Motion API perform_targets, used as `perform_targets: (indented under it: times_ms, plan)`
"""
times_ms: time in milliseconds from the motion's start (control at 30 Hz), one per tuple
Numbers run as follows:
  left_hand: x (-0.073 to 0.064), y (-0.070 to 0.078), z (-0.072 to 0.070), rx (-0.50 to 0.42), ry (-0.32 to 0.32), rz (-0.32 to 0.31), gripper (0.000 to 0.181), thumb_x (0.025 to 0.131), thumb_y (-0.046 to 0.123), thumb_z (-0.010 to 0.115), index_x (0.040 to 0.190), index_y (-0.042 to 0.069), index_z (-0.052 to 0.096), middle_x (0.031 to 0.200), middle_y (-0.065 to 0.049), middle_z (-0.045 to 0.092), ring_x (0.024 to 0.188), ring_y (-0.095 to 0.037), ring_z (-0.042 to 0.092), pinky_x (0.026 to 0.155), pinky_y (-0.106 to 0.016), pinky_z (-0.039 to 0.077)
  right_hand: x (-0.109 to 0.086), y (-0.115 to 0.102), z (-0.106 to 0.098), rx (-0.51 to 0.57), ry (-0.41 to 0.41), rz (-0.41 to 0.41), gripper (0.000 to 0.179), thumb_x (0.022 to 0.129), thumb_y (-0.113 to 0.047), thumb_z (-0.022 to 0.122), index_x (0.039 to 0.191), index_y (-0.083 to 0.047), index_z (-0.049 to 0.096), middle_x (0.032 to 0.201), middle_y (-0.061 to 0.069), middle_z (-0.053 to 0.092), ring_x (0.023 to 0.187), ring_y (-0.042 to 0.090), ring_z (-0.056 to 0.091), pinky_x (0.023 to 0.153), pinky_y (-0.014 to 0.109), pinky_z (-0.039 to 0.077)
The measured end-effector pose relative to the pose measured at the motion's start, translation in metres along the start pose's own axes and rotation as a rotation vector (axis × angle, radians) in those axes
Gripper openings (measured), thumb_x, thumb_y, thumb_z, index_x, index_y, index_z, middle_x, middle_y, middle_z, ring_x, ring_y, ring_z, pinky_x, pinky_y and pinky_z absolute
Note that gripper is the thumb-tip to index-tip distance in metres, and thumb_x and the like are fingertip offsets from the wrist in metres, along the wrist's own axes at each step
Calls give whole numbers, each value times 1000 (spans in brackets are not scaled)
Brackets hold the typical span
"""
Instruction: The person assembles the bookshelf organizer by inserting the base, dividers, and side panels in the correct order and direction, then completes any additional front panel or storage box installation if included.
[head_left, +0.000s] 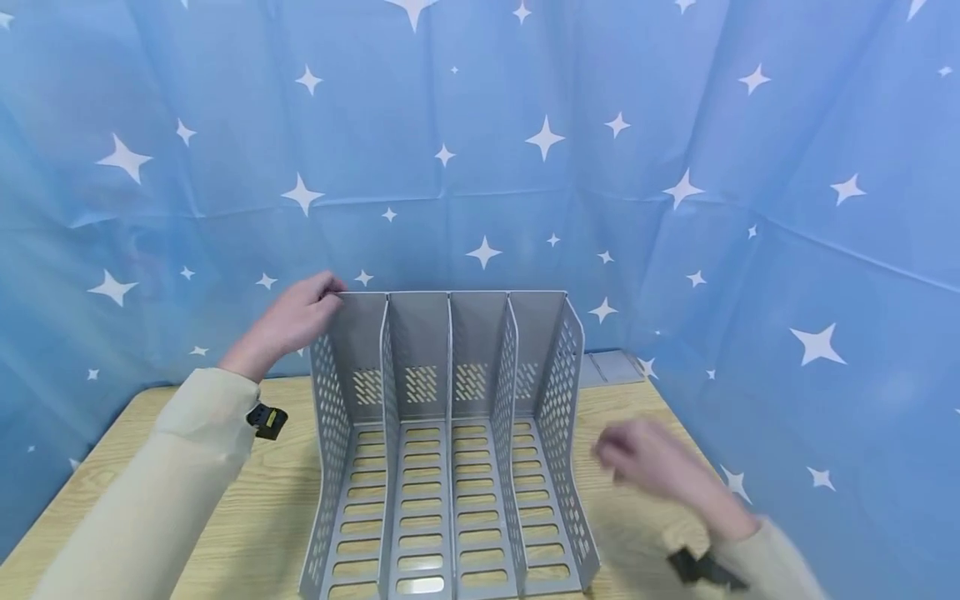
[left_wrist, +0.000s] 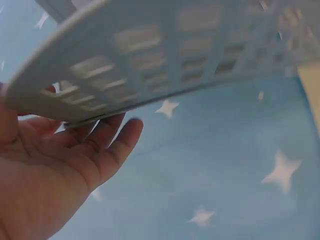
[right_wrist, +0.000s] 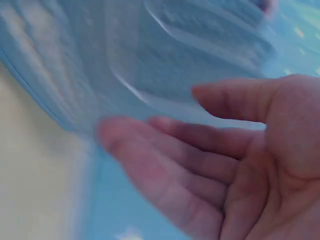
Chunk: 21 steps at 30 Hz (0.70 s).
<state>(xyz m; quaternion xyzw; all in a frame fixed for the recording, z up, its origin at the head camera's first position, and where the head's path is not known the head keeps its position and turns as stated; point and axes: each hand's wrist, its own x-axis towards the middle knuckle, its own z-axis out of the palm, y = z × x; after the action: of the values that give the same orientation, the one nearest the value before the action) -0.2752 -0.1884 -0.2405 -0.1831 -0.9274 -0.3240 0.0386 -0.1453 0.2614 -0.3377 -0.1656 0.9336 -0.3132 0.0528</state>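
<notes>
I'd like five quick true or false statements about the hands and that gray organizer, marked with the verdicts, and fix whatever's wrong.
1. The left hand holds the gray organizer at its back left corner. True.
2. The right hand grips the organizer too. False: it is apart from it, off to its right, holding nothing.
3. The organizer is split into four compartments. True.
4. The curtain behind is plain red. False: it is blue with white stars.
5. A flat gray piece lies on the table, beyond the organizer's right side. True.
</notes>
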Motion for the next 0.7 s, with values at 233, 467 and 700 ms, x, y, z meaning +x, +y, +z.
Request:
perform_targets:
  times_ms: [233, 467, 700]
  plan:
    - [18, 26, -1, 422, -96, 143, 21, 101, 12, 52, 115, -2, 61, 115, -23, 68, 107, -38, 64, 97, -57, 50, 77, -47, -88, -262, 279, -141, 29, 101, -10, 61, 125, 7, 63, 118, 23, 69, 105, 36, 68, 92, 51, 58]
    - [36, 24, 1, 562, -220, 119, 15, 97, 19, 66, 100, 4, 63, 88, -10, 63, 79, -26, 58, 75, -45, 50, 148, -66, -92, -402, 99, -160, 38, 100, -16, 63, 131, 6, 61, 129, 25, 65, 118, 41, 63, 103, 56, 50]
    - [42, 19, 7, 548, -221, 67, 24, 94, 29, 73, 85, 11, 61, 82, -5, 62, 76, -23, 57, 71, -40, 50, 167, -67, -89, -403, -39, -98, 33, 104, -18, 61, 75, -12, 47, 66, 1, 40, 61, 18, 38, 64, 34, 37]
